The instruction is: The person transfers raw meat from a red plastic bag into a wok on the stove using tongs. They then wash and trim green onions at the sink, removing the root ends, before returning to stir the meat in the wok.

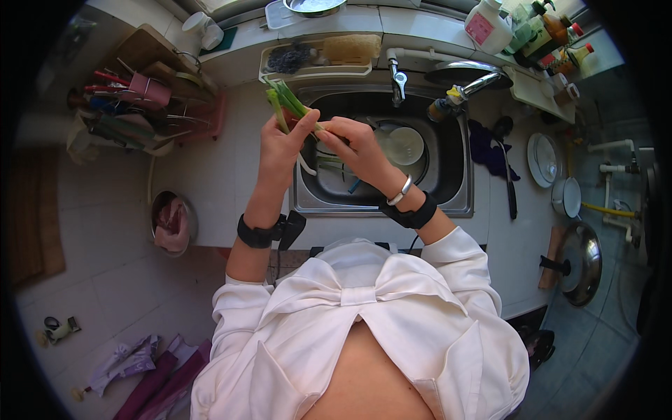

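My left hand grips a bunch of green onions over the left rim of the stainless steel sink. Their green tops point up and away from me, and one white end hangs below the hand. The fingertips of my right hand pinch part of the green onions close to my left thumb. Inside the sink lie a white bowl, some green stalks partly hidden by my right hand, and a small blue item.
A faucet and a second tap reach over the sink's far side. Left stands a knife rack; nearer is a metal bowl of raw meat. A dark cloth, ladle and pot lid lie right.
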A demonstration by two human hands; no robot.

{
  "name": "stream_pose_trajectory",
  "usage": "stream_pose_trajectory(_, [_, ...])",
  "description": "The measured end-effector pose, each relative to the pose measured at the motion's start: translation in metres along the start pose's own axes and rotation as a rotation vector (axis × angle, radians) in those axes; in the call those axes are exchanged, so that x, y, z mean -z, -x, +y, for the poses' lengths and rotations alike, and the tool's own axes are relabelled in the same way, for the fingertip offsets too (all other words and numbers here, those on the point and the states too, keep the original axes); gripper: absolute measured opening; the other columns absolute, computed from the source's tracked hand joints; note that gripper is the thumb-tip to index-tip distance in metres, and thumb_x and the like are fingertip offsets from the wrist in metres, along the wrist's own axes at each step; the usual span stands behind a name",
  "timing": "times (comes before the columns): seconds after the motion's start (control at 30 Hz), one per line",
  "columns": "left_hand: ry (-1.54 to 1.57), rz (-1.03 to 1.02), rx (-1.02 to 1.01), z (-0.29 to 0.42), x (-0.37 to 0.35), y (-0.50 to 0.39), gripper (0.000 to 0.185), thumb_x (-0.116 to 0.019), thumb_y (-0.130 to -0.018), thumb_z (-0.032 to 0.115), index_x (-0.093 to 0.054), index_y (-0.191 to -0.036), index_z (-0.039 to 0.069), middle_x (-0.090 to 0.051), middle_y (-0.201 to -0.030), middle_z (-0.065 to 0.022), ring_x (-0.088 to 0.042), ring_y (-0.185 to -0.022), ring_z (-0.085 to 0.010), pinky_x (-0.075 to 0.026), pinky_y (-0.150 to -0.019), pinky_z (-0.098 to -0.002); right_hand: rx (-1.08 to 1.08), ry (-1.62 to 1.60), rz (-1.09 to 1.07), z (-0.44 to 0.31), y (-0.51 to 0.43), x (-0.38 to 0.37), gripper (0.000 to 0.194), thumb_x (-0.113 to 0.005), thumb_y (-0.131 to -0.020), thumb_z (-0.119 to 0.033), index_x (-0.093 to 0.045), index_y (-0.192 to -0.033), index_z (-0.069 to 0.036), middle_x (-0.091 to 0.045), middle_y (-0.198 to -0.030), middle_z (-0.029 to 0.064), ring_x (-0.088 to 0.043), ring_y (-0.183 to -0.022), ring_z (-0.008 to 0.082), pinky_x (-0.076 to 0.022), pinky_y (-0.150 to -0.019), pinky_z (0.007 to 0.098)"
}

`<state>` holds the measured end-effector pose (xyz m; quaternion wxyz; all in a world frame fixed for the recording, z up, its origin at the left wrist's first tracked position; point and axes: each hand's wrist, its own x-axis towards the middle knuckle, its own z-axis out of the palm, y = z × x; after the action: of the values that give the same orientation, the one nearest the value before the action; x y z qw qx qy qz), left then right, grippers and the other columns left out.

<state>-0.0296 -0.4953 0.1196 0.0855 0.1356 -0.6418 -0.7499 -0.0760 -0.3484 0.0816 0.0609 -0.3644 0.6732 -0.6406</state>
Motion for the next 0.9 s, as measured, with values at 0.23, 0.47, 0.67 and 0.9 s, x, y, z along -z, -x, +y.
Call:
stream_pose_trajectory(0.23, [-0.077,-0.055,0.026,0.003,0.004,0.002,0.015,-0.065,-0.088,0.018,-0.063,-0.094,0.004,-0.058,-0.075,0.0029,-0.045,-0.062,-0.001,-0.031,-0.053,-0.0173,-0.266,-0.381,-0.027,0.012,0.003,0.002,0.03,-0.048,-0.098,-0.028,-0.063,-0.092,-0.002,-0.049,-0.071,-0.0055,-0.04,-0.064,0.0029,-0.0334,-0.055,0.0218])
stream_pose_trajectory(0.47, [-0.075,-0.261,-0.013,0.011,0.011,0.003,0.018,-0.054,-0.095,0.019,-0.062,-0.104,0.005,-0.048,-0.071,0.0046,-0.038,-0.061,-0.002,-0.029,-0.052,-0.0183,-0.313,-0.33,-0.048,0.017,0.001,0.009,0.032,-0.048,-0.097,-0.029,-0.062,-0.086,-0.003,-0.047,-0.066,-0.0046,-0.039,-0.06,0.0029,-0.0326,-0.053,0.0204])
stream_pose_trajectory(0.67, [0.01,-0.087,0.008,0.002,0.017,-0.003,0.019,-0.051,-0.096,0.019,-0.059,-0.104,0.004,-0.055,-0.078,0.0011,-0.042,-0.063,-0.0034,-0.031,-0.05,-0.018,-0.31,-0.539,0.368,0.019,-0.002,0.008,0.035,-0.045,-0.099,-0.031,-0.055,-0.077,-0.006,-0.051,-0.065,-0.003,-0.039,-0.056,0.0025,-0.0313,-0.051,0.0192])
stream_pose_trajectory(0.9, [0.293,0.025,0.101,-0.024,0.007,-0.012,0.019,-0.048,-0.097,0.024,-0.054,-0.098,0.005,-0.064,-0.085,-0.0081,-0.046,-0.058,-0.0056,-0.033,-0.044,-0.0177,-0.318,-0.607,0.305,0.019,-0.004,0.0,0.035,-0.044,-0.099,-0.031,-0.048,-0.073,-0.008,-0.044,-0.062,-0.003,-0.038,-0.055,0.0026,-0.0298,-0.049,0.0185])
